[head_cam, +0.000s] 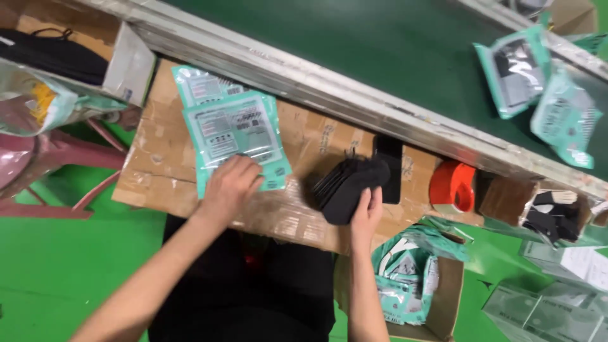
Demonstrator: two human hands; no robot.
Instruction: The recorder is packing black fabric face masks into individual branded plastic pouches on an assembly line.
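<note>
Left hand lies flat on the lower edge of the top teal pouch, on a small stack of pouches on a cardboard-covered table. Right hand grips a stack of black masks, fingers against its near side. Orange tape dispenser sits to the right. Green conveyor belt above carries more teal pouches. Cardboard box of pouches below right, green floor.
</note>
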